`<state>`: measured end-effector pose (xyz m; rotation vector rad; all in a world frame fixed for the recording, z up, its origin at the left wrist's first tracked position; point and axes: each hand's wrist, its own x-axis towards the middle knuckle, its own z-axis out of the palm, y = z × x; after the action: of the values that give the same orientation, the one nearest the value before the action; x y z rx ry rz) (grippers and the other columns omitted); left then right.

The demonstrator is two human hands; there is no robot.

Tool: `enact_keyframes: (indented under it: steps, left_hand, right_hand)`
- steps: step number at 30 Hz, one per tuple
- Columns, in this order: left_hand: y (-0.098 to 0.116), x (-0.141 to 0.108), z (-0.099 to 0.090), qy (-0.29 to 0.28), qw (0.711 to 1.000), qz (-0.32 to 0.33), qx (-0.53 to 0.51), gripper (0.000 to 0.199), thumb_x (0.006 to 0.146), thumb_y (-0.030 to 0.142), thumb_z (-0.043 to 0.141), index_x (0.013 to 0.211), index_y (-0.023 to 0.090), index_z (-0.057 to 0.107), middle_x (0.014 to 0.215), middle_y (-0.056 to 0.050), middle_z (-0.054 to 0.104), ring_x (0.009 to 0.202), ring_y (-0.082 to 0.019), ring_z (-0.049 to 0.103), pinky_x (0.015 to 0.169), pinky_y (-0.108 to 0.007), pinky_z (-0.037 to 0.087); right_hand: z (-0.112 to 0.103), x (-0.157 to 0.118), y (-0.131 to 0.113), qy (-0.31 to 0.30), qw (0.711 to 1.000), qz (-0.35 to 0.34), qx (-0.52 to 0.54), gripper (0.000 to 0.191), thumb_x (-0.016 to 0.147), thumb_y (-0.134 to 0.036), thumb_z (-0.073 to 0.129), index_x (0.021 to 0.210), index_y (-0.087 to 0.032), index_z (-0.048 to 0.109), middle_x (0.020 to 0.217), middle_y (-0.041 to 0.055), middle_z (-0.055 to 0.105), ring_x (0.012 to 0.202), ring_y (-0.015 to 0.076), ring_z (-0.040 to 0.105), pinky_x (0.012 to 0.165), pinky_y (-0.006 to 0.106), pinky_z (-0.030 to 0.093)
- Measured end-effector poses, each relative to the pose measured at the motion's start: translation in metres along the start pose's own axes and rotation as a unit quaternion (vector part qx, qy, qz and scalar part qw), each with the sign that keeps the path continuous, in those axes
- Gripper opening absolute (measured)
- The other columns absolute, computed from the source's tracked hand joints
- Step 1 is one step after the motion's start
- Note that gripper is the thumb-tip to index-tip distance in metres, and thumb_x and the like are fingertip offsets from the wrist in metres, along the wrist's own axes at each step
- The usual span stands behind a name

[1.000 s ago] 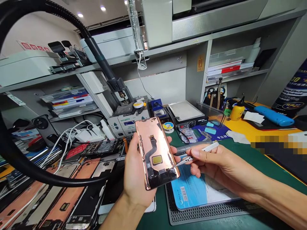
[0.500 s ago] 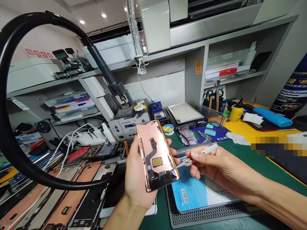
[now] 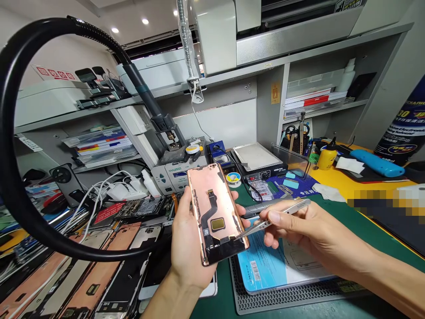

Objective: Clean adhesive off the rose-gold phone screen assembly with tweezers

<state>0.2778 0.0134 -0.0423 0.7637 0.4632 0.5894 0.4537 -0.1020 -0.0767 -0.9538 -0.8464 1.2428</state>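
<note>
My left hand (image 3: 186,243) is closed around a phone screen panel (image 3: 219,190), its copper-coloured back turned up toward me and tilted. A dark flex cable (image 3: 209,215) runs down that back beside a small gold square (image 3: 218,224), and a black strip covers the lower end. Between the thumb and fingers of my right hand (image 3: 288,223) is a pair of metal tweezers (image 3: 275,218). The tweezer tips lie at the lower right edge of the panel, near the black strip; whether they grip anything there is too small to tell.
A blue and white package (image 3: 265,266) lies on a grey perforated mat (image 3: 282,301) under my right hand. Several phone panels (image 3: 89,283) line the left side. A thick black hose (image 3: 9,177) loops at the left. Behind stand a heating plate (image 3: 259,159) and a solder spool (image 3: 233,178).
The tweezers and my right hand have shifted slightly, with the tweezers' rear end farther right. The panel stays in my left hand, nearly unmoved. The view has shifted a little.
</note>
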Motion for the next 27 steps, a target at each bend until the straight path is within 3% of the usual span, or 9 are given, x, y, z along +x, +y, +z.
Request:
enact_keyframes:
  steps: [4, 7, 14, 24, 27]
  left_hand:
    - [0.001, 0.000, 0.001, -0.010, 1.000, 0.000, 0.002, 0.071, 0.098, 0.062, 0.030, 0.107, 0.006, 0.072, 0.083, -0.017, 0.075, 0.072, -0.031, 0.073, 0.063, -0.039, 0.058]
    - [0.000, 0.001, 0.000, -0.018, 1.000, 0.011, -0.012, 0.069, 0.097, 0.063, 0.034, 0.108, 0.007, 0.073, 0.084, -0.017, 0.076, 0.072, -0.030, 0.073, 0.069, -0.042, 0.059]
    - [-0.003, 0.000, -0.003, -0.032, 0.997, 0.046, -0.047, 0.061, 0.096, 0.060, 0.042, 0.119, 0.012, 0.072, 0.109, -0.015, 0.077, 0.084, -0.029, 0.074, 0.077, -0.045, 0.061]
    - [-0.002, -0.005, 0.004, -0.015, 0.994, 0.110, 0.019, 0.068, 0.096, 0.063, 0.037, 0.116, 0.010, 0.073, 0.107, -0.017, 0.076, 0.082, -0.032, 0.073, 0.075, -0.049, 0.062]
    - [-0.002, -0.007, 0.006, -0.018, 0.992, 0.121, 0.023, 0.067, 0.097, 0.062, 0.036, 0.114, 0.010, 0.074, 0.107, -0.016, 0.076, 0.084, -0.031, 0.072, 0.074, -0.047, 0.062]
  right_hand:
    - [-0.001, -0.003, -0.003, -0.012, 0.999, -0.023, -0.023, 0.017, 0.091, -0.033, 0.079, 0.095, -0.017, 0.081, 0.081, 0.0104, 0.075, 0.076, 0.0195, 0.070, 0.070, 0.028, 0.055]
    - [-0.002, -0.004, -0.004, -0.019, 0.999, -0.030, -0.015, 0.014, 0.089, -0.030, 0.080, 0.096, -0.019, 0.082, 0.092, 0.0115, 0.077, 0.079, 0.0211, 0.073, 0.072, 0.029, 0.059]
    - [-0.007, -0.003, -0.005, -0.044, 0.998, -0.030, -0.028, 0.012, 0.086, -0.026, 0.082, 0.098, -0.022, 0.083, 0.106, 0.0106, 0.077, 0.096, 0.0241, 0.074, 0.087, 0.031, 0.062]
    - [-0.010, -0.009, -0.005, -0.047, 0.992, -0.073, -0.091, 0.007, 0.088, -0.024, 0.081, 0.094, -0.026, 0.084, 0.113, 0.0087, 0.075, 0.107, 0.0285, 0.071, 0.096, 0.040, 0.060]
    - [-0.012, -0.011, -0.005, -0.060, 0.986, -0.102, -0.113, 0.010, 0.090, -0.020, 0.079, 0.095, -0.028, 0.083, 0.113, 0.0065, 0.075, 0.108, 0.0261, 0.071, 0.097, 0.038, 0.060]
